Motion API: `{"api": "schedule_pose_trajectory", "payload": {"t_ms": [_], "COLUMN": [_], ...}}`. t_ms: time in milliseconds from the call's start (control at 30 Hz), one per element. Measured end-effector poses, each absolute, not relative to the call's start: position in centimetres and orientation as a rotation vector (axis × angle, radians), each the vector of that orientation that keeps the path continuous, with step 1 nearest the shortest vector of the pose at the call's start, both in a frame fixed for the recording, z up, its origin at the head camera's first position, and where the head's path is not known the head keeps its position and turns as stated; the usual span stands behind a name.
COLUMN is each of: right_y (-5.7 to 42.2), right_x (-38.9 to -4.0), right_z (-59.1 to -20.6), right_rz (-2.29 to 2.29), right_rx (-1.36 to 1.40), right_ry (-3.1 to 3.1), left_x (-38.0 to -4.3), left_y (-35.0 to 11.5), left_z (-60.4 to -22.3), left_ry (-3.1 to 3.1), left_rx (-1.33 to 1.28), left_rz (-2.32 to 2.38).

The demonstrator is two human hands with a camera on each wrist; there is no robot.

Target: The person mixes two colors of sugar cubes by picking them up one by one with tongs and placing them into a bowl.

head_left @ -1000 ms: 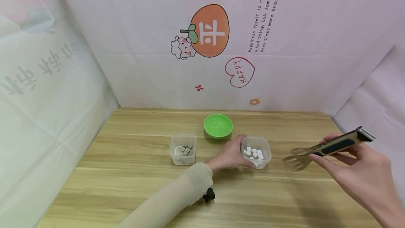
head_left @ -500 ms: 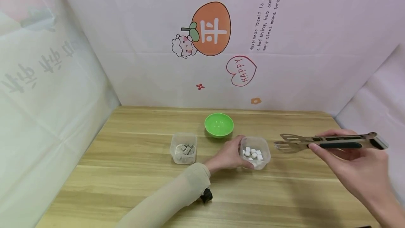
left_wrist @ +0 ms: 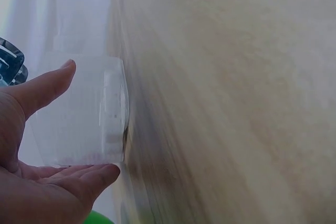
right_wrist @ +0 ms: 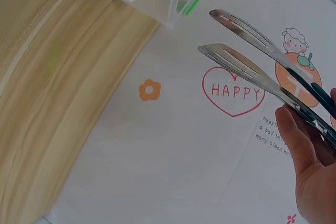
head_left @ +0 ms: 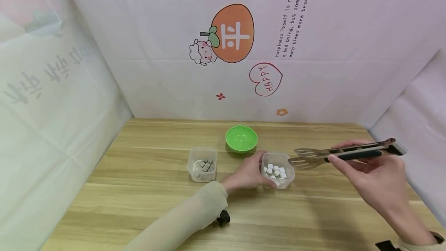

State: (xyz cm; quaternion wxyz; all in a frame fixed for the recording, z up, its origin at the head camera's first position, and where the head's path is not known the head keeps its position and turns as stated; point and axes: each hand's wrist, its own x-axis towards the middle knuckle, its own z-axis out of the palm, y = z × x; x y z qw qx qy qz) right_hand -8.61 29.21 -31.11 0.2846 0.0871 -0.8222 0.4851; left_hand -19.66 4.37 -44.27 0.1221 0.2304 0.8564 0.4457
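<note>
My left hand (head_left: 249, 171) grips a clear plastic container (head_left: 287, 181) from its left side, thumb in front and fingers behind. Several white cubes (head_left: 277, 173) lie inside it. In the left wrist view the container (left_wrist: 79, 114) sits between thumb and fingers, close to the tabletop. My right hand (head_left: 378, 179) holds metal tongs (head_left: 359, 152) with dark grips, nearly level. Their slotted tips are a little apart, with nothing between them, at the container's right rim. The right wrist view shows the tongs (right_wrist: 252, 69) with both arms slightly spread.
A green bowl (head_left: 241, 139) stands behind the left hand. To the left is a second clear container (head_left: 195, 156) with several grey cubes (head_left: 207, 165). The wooden table (head_left: 139, 200) meets a printed white cloth (head_left: 167, 88) at its back.
The tongs have swung from tilted to nearly level and moved left to the container. My left hand has shifted slightly left with the container.
</note>
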Motion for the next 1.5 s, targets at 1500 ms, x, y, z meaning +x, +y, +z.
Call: {"api": "schedule_pose_trajectory", "payload": {"t_ms": [1500], "right_y": [24.8], "right_x": [-12.2], "right_z": [-34.4], "right_rz": [1.502], "right_rx": [0.438], "right_ry": [-2.179], "left_x": [-18.3], "left_y": [1.1], "left_z": [-44.3], "left_ry": [2.413], "left_rx": [0.596], "left_rz": [1.449]}}
